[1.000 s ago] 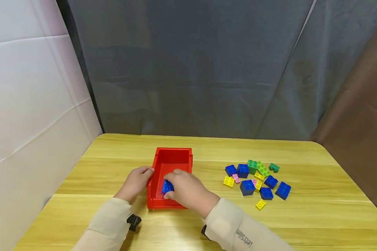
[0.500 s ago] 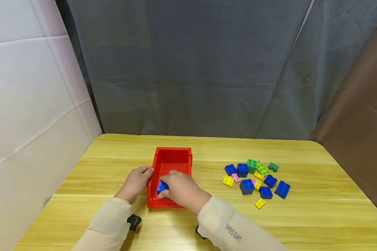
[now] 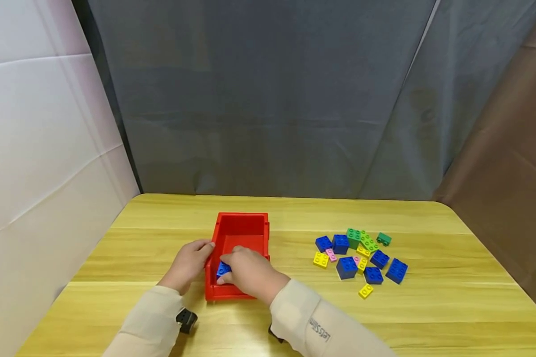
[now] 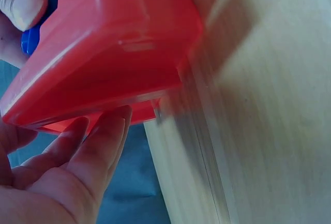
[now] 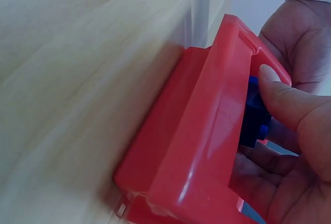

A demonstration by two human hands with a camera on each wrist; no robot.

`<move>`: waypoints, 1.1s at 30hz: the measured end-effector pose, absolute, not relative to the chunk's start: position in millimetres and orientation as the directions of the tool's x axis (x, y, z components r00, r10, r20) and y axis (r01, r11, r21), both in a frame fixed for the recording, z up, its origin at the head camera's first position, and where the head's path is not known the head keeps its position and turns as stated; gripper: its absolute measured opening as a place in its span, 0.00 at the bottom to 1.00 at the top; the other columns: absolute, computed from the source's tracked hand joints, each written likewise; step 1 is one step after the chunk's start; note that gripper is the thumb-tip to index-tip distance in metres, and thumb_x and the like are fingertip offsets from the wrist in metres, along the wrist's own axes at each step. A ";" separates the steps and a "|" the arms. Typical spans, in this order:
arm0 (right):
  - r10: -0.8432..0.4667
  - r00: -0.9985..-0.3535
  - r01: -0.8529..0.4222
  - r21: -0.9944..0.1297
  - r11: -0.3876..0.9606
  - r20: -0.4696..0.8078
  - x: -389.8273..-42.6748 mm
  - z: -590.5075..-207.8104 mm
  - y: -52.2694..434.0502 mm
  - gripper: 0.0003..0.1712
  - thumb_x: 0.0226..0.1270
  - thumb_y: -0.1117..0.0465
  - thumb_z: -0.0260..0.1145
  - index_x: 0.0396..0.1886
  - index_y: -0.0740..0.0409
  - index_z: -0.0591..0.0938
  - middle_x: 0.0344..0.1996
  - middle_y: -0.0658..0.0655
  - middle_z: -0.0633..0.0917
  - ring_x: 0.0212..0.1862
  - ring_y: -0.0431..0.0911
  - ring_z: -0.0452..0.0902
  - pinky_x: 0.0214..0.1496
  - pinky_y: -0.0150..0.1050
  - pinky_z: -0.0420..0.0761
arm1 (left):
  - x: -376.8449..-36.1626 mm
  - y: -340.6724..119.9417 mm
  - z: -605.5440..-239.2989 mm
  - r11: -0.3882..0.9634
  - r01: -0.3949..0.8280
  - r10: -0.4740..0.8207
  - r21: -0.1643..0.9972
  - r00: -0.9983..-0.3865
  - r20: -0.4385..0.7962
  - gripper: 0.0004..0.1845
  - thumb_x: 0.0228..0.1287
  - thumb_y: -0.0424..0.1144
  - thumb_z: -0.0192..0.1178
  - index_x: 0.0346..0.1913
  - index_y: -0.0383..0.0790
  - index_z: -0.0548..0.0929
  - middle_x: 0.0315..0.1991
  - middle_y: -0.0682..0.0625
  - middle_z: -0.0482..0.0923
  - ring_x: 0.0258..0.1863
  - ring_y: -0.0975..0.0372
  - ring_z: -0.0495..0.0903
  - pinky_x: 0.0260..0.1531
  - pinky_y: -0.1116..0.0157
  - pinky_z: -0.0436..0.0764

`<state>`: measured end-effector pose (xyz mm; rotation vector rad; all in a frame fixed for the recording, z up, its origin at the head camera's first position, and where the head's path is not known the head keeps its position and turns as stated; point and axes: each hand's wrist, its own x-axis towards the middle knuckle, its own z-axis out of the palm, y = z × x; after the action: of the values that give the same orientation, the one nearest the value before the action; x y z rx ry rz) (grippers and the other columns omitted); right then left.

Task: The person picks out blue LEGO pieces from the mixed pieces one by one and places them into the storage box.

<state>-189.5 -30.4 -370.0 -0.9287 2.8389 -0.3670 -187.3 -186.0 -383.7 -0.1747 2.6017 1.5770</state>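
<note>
A red plastic bin [image 3: 243, 215] stands on the wooden table. My left hand [image 3: 187, 264] grips its left side wall, the thumb at the rim and the fingers [image 4: 101, 149] against the outside. Inside the bin, near its front left corner, my right hand [image 3: 253, 273] pinches a blue toy building brick [image 3: 223, 268] between thumb and fingers. The right wrist view shows the thumb [image 5: 282, 92] on the side of this blue brick [image 5: 253, 115], close behind the bin's low front wall. The hand hides part of the brick and of the bin floor.
Loose bricks lie right of the bin: several blue ones [image 3: 347, 268], several yellow ones [image 3: 320, 260], small pink ones [image 3: 331, 255], a lime one [image 3: 368, 241] and a green one [image 3: 354, 238]. A green wheeled piece [image 3: 383, 239] sits behind them. A grey curtain [image 3: 268, 99] hangs behind the table.
My right hand has moved left inside the bin with the blue brick, toward the left wall. My left hand keeps its hold on the bin. The head view has shifted slightly.
</note>
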 end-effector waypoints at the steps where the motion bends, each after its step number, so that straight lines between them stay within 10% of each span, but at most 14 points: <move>1: -0.595 -0.802 -0.563 -0.265 0.783 -0.054 -189.9 -370.2 -30.7 0.32 0.60 0.45 0.66 0.63 0.52 0.78 0.51 0.51 0.82 0.45 0.40 0.76 0.50 0.28 0.78 | -187.3 -185.9 -383.8 0.459 -0.146 -0.047 0.876 -0.989 -0.140 0.22 0.76 0.40 0.43 0.61 0.25 0.73 0.56 0.32 0.75 0.52 0.46 0.75 0.54 0.48 0.76; 33: -0.569 -0.812 -0.524 -0.263 0.810 -0.131 -190.8 -380.0 -42.7 0.23 0.66 0.46 0.64 0.56 0.52 0.82 0.43 0.49 0.82 0.41 0.39 0.76 0.50 0.29 0.77 | -187.3 -186.0 -385.8 0.443 -0.153 -0.042 0.883 -0.988 -0.150 0.23 0.76 0.40 0.42 0.61 0.25 0.71 0.57 0.30 0.74 0.53 0.44 0.74 0.56 0.47 0.75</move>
<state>-190.8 -42.7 -380.0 -0.8529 2.7920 -0.3179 -187.3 -186.0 -385.8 -0.1751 2.5777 1.5940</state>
